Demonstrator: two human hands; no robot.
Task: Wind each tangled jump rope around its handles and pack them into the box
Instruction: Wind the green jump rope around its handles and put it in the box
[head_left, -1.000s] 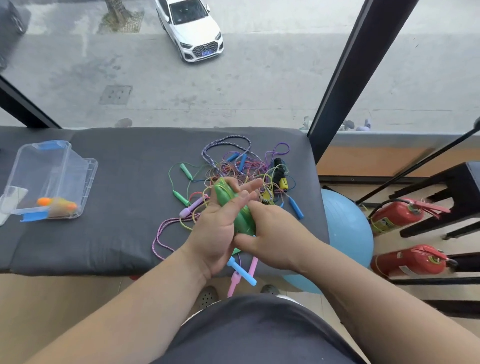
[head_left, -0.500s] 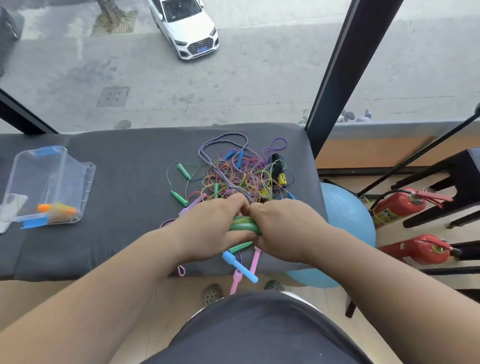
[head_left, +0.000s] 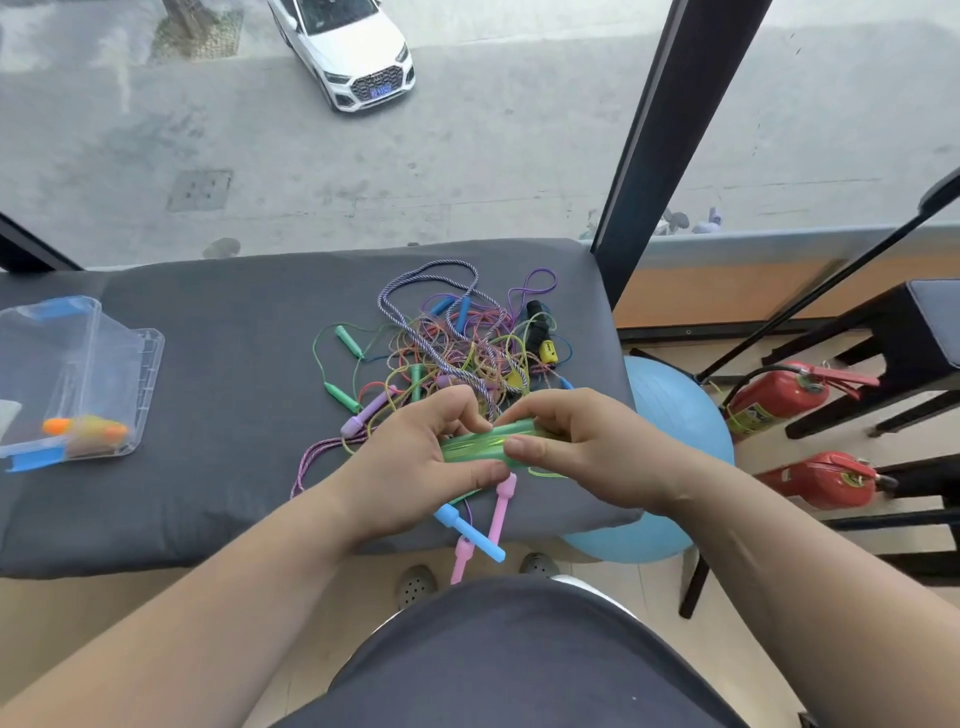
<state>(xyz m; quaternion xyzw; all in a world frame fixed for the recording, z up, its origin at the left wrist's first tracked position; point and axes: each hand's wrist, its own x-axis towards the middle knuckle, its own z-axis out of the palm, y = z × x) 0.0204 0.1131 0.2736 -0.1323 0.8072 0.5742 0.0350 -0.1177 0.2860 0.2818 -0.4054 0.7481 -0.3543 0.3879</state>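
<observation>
Head view: both hands meet over the near edge of the grey desk (head_left: 218, 322) and hold one pair of green handles (head_left: 472, 448) lying side by side, crosswise between them. The left hand (head_left: 415, 457) grips the left end, fingers curled over the top and thumb along the near side. The right hand (head_left: 587, 447) pinches the right end, its thumb pressed on the near face and its forefinger bent over the far side. Thin yellow-green cord (head_left: 545, 473) runs along the handles and loops out just below the right hand's thumb; I cannot tell how many turns are wound on.

Just beyond the fingers of both hands lies the tangled pile of ropes (head_left: 457, 343), a heap of thin coloured cords and one thicker purple-and-white braided rope. Beyond and to the left of the left hand, two loose green handles (head_left: 349, 340) and a purple handle (head_left: 363, 415) lie at the edge of the pile. Below the hands, nearer the person, a blue handle (head_left: 470, 530) and a pink handle (head_left: 501, 506) stick out over the desk's edge.

Far to the left of the left hand, well apart from it, the clear plastic box (head_left: 130, 374) rests on the desk. Inside it, near its front wall, lies a bundle with orange and yellow parts (head_left: 85, 428).

To the right of the right hand, beside the desk, sits a blue ball (head_left: 670, 410); further right are two red fire extinguishers (head_left: 779, 395) on the floor.
</observation>
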